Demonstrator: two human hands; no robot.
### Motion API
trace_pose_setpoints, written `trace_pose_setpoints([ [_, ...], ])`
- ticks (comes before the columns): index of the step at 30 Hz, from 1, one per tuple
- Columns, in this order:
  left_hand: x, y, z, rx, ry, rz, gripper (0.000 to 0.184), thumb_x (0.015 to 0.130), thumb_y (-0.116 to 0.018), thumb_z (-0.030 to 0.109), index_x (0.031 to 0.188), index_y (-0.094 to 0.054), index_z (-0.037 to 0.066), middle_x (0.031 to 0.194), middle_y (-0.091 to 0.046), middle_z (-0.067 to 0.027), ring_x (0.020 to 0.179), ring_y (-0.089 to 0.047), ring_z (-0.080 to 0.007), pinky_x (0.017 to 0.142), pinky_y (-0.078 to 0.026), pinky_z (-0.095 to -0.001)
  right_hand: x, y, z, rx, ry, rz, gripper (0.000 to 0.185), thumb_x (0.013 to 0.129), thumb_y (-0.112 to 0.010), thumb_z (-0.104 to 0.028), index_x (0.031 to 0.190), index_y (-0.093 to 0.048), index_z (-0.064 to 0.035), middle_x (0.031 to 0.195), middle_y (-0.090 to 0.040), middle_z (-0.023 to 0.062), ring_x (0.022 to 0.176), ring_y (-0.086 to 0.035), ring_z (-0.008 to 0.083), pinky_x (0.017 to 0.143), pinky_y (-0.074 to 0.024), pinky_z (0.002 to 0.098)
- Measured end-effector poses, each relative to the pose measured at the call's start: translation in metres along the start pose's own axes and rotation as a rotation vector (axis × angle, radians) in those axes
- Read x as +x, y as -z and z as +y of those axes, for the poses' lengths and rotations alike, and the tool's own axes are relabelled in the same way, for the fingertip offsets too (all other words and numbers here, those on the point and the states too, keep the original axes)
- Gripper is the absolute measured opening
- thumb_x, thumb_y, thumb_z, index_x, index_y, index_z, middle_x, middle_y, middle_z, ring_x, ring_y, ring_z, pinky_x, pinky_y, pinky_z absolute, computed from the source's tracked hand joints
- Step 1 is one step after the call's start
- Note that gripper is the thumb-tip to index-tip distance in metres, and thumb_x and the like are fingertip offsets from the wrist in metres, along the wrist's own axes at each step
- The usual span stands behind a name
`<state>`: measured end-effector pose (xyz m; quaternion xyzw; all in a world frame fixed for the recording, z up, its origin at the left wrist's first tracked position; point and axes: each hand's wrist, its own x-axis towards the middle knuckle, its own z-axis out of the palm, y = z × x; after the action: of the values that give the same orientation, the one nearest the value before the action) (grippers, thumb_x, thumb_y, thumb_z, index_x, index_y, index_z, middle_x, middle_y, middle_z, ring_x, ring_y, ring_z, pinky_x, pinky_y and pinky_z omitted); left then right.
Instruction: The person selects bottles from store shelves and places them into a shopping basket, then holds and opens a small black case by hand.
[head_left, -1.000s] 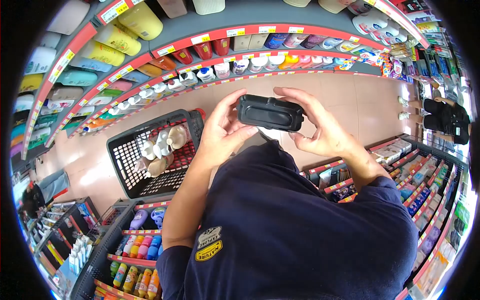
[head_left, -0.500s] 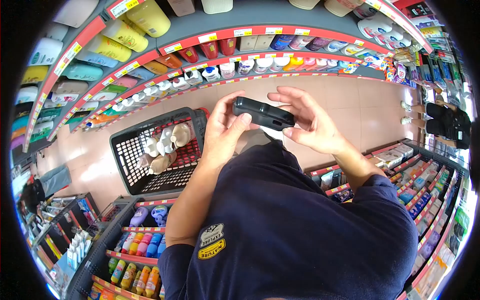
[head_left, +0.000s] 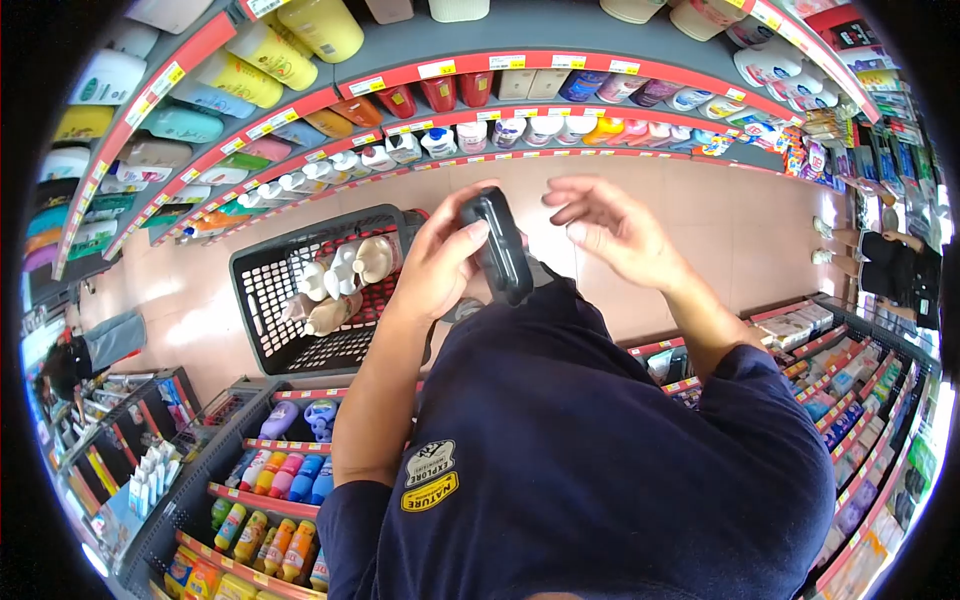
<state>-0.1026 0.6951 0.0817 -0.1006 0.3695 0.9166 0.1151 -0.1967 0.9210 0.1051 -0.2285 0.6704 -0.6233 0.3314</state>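
Observation:
My left hand (head_left: 440, 255) grips a black phone (head_left: 501, 245) at its near side, thumb lying along it. The phone is turned edge-on and slants down toward my shirt, so its screen is hidden from view. To its right, my right hand (head_left: 615, 230) is held apart from the phone, with the fingers spread and slightly curled and nothing in them. Below and left of my hands, a black shopping basket (head_left: 262, 345) with gridded walls holds several white and beige bottles (head_left: 340, 275).
Stocked shelves (head_left: 420, 80) with red price rails curve across the front. More shelving with colourful bottles (head_left: 285, 480) stands at lower left, and another rack (head_left: 840, 400) at right. A person in black (head_left: 895, 265) is at far right; another person (head_left: 75, 365) is at far left.
My right hand has let go of the phone and moved away to the right. The phone, now in my left hand alone, has swung from nearly level to a steep slant.

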Motion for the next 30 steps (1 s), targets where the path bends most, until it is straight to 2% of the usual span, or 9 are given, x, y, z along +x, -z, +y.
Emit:
trace_pose_setpoints([
  [4, -0.003, 0.000, -0.002, 0.029, 0.214, 0.004, 0.052, 0.095, -0.058, 0.031, 0.131, -0.043, -0.003, 0.102, -0.063, -0.0171, 0.084, -0.069, -0.0291, 0.071, -0.058, -0.0362, 0.013, -0.002, -0.018, -0.249, -0.007, -0.161, 0.055, 0.089, -0.067, -0.015, 0.139, -0.046, -0.0052, 0.124, -0.058, 0.0079, 0.098, -0.057, 0.0135, 0.082, -0.0497, 0.0303],
  [9, -0.007, 0.004, -0.005, -0.027, 0.416, -0.099, 0.053, 0.095, -0.056, 0.041, 0.125, -0.050, -0.002, 0.095, -0.066, -0.0192, 0.075, -0.070, -0.0290, 0.061, -0.059, -0.0343, 0.015, -0.009, -0.017, -0.180, -0.066, -0.427, 0.074, 0.077, -0.080, -0.011, 0.142, -0.045, -0.0131, 0.122, -0.059, 0.0021, 0.092, -0.055, 0.0117, 0.073, -0.0480, 0.0276],
  [15, -0.010, 0.016, -0.012, -0.237, 0.547, -0.148, 0.056, 0.096, -0.050, 0.048, 0.123, -0.054, -0.001, 0.095, -0.066, -0.0193, 0.076, -0.070, -0.0303, 0.057, -0.060, -0.0355, 0.013, -0.016, -0.013, -0.248, -0.042, -0.423, 0.065, 0.073, -0.082, -0.011, 0.132, -0.053, -0.0090, 0.109, -0.063, 0.0025, 0.087, -0.058, 0.0130, 0.078, -0.0492, 0.0308],
  [19, -0.014, 0.031, -0.015, -0.185, 0.417, 0.093, 0.073, 0.095, -0.041, 0.061, 0.133, -0.045, 0.000, 0.120, -0.058, -0.0183, 0.101, -0.065, -0.0271, 0.064, -0.061, -0.0388, 0.007, -0.004, -0.011, -0.292, -0.090, -0.256, 0.055, 0.073, -0.081, -0.010, 0.122, -0.055, -0.0061, 0.101, -0.064, 0.0046, 0.091, -0.061, 0.0136, 0.081, -0.0508, 0.0326],
  [21, -0.022, 0.058, -0.025, -0.065, 0.369, 0.231, 0.070, 0.096, -0.041, 0.059, 0.132, -0.043, -0.001, 0.119, -0.058, -0.0176, 0.104, -0.063, -0.0276, 0.074, -0.058, -0.0426, -0.004, 0.033, 0.019, -0.538, -0.132, -0.109, 0.051, 0.072, -0.080, -0.016, 0.116, -0.056, -0.0053, 0.098, -0.066, 0.0106, 0.085, -0.066, 0.0207, 0.074, -0.0538, 0.0352],
  [23, -0.036, 0.071, -0.028, -0.040, 0.354, 0.364, 0.064, 0.098, -0.042, 0.055, 0.129, -0.045, 0.000, 0.117, -0.060, -0.0167, 0.102, -0.063, -0.0278, 0.078, -0.055, -0.0434, -0.025, 0.083, 0.063, -1.138, -0.385, -0.090, 0.050, 0.069, -0.081, -0.023, 0.109, -0.058, -0.0049, 0.095, -0.068, 0.0156, 0.089, -0.068, 0.0300, 0.076, -0.0543, 0.0387],
  [25, -0.048, 0.088, -0.034, -0.058, 0.352, 0.443, 0.058, 0.098, -0.044, 0.051, 0.126, -0.046, 0.000, 0.115, -0.061, -0.0156, 0.101, -0.063, -0.0277, 0.079, -0.054, -0.0431, -0.054, 0.120, 0.114, -1.373, -0.708, -0.113, 0.049, 0.067, -0.081, -0.029, 0.105, -0.060, -0.0045, 0.092, -0.068, 0.0194, 0.090, -0.066, 0.0381, 0.078, -0.0529, 0.0444],
  [28, -0.055, 0.102, -0.041, -0.081, 0.350, 0.505, 0.052, 0.099, -0.045, 0.047, 0.124, -0.048, 0.001, 0.112, -0.062, -0.0140, 0.098, -0.063, -0.0264, 0.077, -0.054, -0.0416, -0.071, 0.079, 0.136, -1.197, -0.474, -0.707, 0.052, 0.066, -0.082, -0.032, 0.102, -0.062, -0.0014, 0.089, -0.067, 0.0195, 0.090, -0.065, 0.0360, 0.079, -0.0507, 0.0468],
  [30, -0.055, 0.102, -0.041, -0.076, 0.334, 0.521, 0.049, 0.099, -0.046, 0.045, 0.121, -0.050, 0.002, 0.110, -0.062, -0.0134, 0.095, -0.064, -0.0249, 0.077, -0.054, -0.0404, -0.062, 0.050, 0.108, -1.112, -0.545, -0.728, 0.050, 0.066, -0.082, -0.035, 0.097, -0.064, -0.0004, 0.092, -0.068, 0.0202, 0.092, -0.065, 0.0365, 0.081, -0.0510, 0.0449],
])
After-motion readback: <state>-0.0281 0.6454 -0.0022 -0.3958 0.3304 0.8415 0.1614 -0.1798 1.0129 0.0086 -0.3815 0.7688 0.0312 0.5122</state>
